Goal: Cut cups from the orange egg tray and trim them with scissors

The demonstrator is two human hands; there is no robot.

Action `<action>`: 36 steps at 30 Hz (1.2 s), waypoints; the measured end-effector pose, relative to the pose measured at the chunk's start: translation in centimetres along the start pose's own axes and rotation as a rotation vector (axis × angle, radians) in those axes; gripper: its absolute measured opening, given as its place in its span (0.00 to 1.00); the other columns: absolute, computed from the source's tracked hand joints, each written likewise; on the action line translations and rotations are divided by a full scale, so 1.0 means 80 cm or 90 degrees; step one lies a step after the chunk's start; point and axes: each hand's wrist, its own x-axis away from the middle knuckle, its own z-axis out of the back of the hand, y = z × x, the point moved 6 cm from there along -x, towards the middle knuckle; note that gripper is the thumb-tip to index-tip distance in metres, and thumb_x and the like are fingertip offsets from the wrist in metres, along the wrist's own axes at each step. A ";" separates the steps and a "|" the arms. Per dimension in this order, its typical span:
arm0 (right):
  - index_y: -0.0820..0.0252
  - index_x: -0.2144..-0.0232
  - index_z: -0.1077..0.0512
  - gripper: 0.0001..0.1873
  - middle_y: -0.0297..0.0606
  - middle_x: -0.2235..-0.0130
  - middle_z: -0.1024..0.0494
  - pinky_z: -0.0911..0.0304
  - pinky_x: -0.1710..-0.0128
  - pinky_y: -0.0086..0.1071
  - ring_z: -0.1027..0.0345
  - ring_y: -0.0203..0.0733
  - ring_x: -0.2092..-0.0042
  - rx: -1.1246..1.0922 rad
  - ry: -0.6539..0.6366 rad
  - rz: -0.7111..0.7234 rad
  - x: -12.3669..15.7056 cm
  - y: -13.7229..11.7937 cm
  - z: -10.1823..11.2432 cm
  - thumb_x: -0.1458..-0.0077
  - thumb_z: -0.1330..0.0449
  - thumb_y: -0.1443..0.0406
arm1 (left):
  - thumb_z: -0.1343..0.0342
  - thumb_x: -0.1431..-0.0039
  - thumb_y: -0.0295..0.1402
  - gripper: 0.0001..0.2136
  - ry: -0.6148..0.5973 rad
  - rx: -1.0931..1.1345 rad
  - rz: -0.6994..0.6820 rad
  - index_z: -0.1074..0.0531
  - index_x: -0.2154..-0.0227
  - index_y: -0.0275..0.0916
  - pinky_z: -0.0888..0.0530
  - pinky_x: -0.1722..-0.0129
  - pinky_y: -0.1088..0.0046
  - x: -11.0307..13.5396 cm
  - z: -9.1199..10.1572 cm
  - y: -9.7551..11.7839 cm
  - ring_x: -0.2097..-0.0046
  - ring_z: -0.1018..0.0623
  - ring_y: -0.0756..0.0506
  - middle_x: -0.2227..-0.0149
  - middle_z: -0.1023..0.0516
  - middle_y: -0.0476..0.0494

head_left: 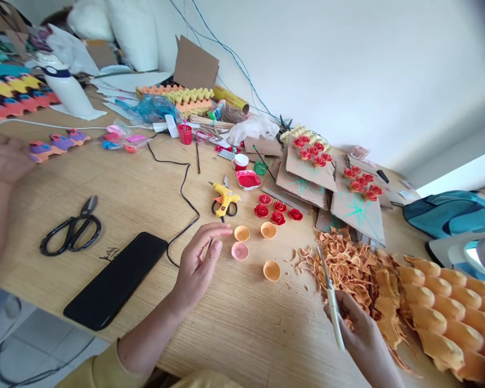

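Note:
My left hand (196, 264) is over the table with thumb and fingers apart, holding nothing. Just right of its fingertips stand small cups cut from egg carton: an orange cup (242, 234), a pink cup (240, 251) and another orange cup (268, 230). One more orange cup (271, 271) sits closer to me. My right hand (358, 323) is closed around slim scissors (332, 307) with white handles, seen edge-on, blades pointing away. Beside them lies a heap of orange carton scraps (341, 258). An orange egg carton (448, 307) rests at the far right.
Red paper roses (278, 217) and a yellow glue gun (224, 199) lie beyond the cups. Cardboard pieces (307, 188) hold more roses. A black phone (117, 280) and black scissors (71, 229) lie left. Another person's hand (4, 156) reaches in at the left edge.

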 end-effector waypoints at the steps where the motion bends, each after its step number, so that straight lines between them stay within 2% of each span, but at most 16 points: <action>1: 0.57 0.67 0.31 0.15 0.30 0.75 0.32 0.39 0.74 0.26 0.38 0.36 0.74 -0.012 -0.009 0.014 -0.002 -0.004 -0.001 0.40 0.45 0.52 | 0.57 0.31 0.36 0.15 -0.001 -0.037 -0.035 0.24 0.65 0.40 0.33 0.45 0.63 -0.001 0.000 0.002 0.46 0.27 0.43 0.52 0.24 0.40; 2: 0.57 0.67 0.31 0.15 0.29 0.75 0.33 0.39 0.75 0.26 0.39 0.36 0.74 -0.019 -0.017 0.029 -0.004 -0.006 -0.003 0.41 0.45 0.52 | 0.60 0.30 0.36 0.20 0.007 -0.060 -0.062 0.26 0.71 0.39 0.32 0.46 0.63 -0.001 0.000 0.002 0.49 0.26 0.43 0.56 0.22 0.40; 3: 0.57 0.66 0.32 0.14 0.29 0.75 0.33 0.39 0.75 0.26 0.39 0.36 0.73 -0.023 -0.019 0.042 -0.005 -0.007 -0.005 0.41 0.45 0.53 | 0.61 0.30 0.36 0.21 0.014 -0.079 -0.079 0.27 0.73 0.39 0.31 0.47 0.63 -0.002 0.000 0.000 0.50 0.25 0.43 0.58 0.22 0.40; 4: 0.57 0.66 0.32 0.13 0.30 0.75 0.33 0.39 0.74 0.26 0.38 0.36 0.73 -0.025 -0.012 0.054 -0.006 -0.007 -0.007 0.40 0.45 0.54 | 0.60 0.30 0.35 0.19 0.015 -0.109 -0.086 0.27 0.71 0.39 0.31 0.47 0.63 -0.002 -0.003 -0.003 0.51 0.25 0.43 0.58 0.22 0.41; 6: 0.57 0.65 0.31 0.12 0.29 0.75 0.34 0.40 0.75 0.26 0.39 0.36 0.73 -0.035 0.021 0.075 -0.006 -0.004 -0.012 0.40 0.46 0.56 | 0.57 0.31 0.35 0.13 0.020 -0.167 -0.090 0.26 0.60 0.40 0.30 0.48 0.63 -0.003 -0.008 -0.011 0.51 0.25 0.43 0.56 0.22 0.41; 8: 0.58 0.63 0.31 0.11 0.30 0.74 0.33 0.39 0.74 0.26 0.38 0.36 0.73 -0.054 0.053 0.091 -0.006 -0.002 -0.019 0.39 0.46 0.57 | 0.54 0.32 0.35 0.12 0.011 -0.226 -0.101 0.28 0.55 0.40 0.30 0.48 0.63 -0.003 -0.016 -0.017 0.51 0.25 0.43 0.55 0.23 0.40; 12: 0.57 0.62 0.31 0.11 0.32 0.73 0.33 0.42 0.79 0.25 0.38 0.37 0.72 -0.084 0.091 0.097 -0.002 0.001 -0.032 0.38 0.47 0.58 | 0.56 0.32 0.34 0.13 -0.009 -0.287 -0.121 0.27 0.56 0.40 0.30 0.49 0.62 -0.004 -0.024 -0.025 0.51 0.26 0.43 0.56 0.22 0.40; 15: 0.58 0.60 0.30 0.12 0.33 0.72 0.31 0.40 0.77 0.25 0.38 0.37 0.72 -0.090 0.089 0.116 0.001 0.003 -0.038 0.39 0.46 0.57 | 0.57 0.31 0.34 0.13 -0.019 -0.307 -0.118 0.27 0.58 0.40 0.30 0.49 0.62 -0.006 -0.026 -0.030 0.51 0.26 0.43 0.57 0.23 0.40; 21: 0.57 0.60 0.29 0.15 0.37 0.71 0.28 0.35 0.76 0.28 0.35 0.40 0.72 -0.088 0.101 0.133 0.004 0.008 -0.042 0.40 0.46 0.53 | 0.49 0.36 0.33 0.08 -0.056 -0.369 -0.122 0.29 0.57 0.41 0.30 0.49 0.61 -0.005 -0.037 -0.039 0.52 0.26 0.42 0.56 0.22 0.41; 23: 0.56 0.60 0.29 0.15 0.38 0.70 0.27 0.35 0.76 0.29 0.34 0.41 0.71 -0.080 0.102 0.132 0.005 0.011 -0.044 0.40 0.45 0.52 | 0.45 0.39 0.35 0.11 -0.107 -0.394 -0.127 0.30 0.54 0.41 0.30 0.50 0.59 0.001 -0.044 -0.042 0.52 0.26 0.41 0.55 0.23 0.41; 26: 0.57 0.59 0.30 0.16 0.40 0.68 0.26 0.34 0.74 0.29 0.33 0.41 0.69 -0.073 0.089 0.129 0.007 0.019 -0.048 0.40 0.45 0.52 | 0.38 0.45 0.41 0.22 -0.179 -0.431 -0.128 0.34 0.49 0.42 0.31 0.50 0.57 0.012 -0.052 -0.046 0.50 0.27 0.38 0.51 0.25 0.39; 29: 0.58 0.57 0.32 0.15 0.41 0.66 0.26 0.32 0.69 0.30 0.32 0.41 0.67 -0.063 0.076 0.118 0.008 0.027 -0.054 0.40 0.45 0.53 | 0.34 0.50 0.43 0.31 -0.196 -0.461 -0.109 0.38 0.45 0.42 0.32 0.49 0.56 0.019 -0.056 -0.049 0.48 0.29 0.37 0.48 0.28 0.38; 31: 0.58 0.56 0.32 0.16 0.41 0.65 0.25 0.32 0.67 0.31 0.32 0.40 0.67 -0.064 0.071 0.107 0.008 0.032 -0.058 0.40 0.44 0.54 | 0.33 0.50 0.40 0.31 -0.194 -0.484 -0.087 0.39 0.45 0.43 0.31 0.50 0.56 0.019 -0.058 -0.052 0.48 0.29 0.37 0.48 0.27 0.39; 36: 0.58 0.56 0.31 0.17 0.40 0.66 0.24 0.32 0.69 0.29 0.31 0.40 0.68 -0.090 0.084 0.085 0.008 0.043 -0.062 0.42 0.41 0.53 | 0.38 0.44 0.32 0.23 -0.185 -0.493 -0.078 0.38 0.47 0.43 0.30 0.51 0.57 0.015 -0.058 -0.055 0.50 0.28 0.39 0.50 0.25 0.42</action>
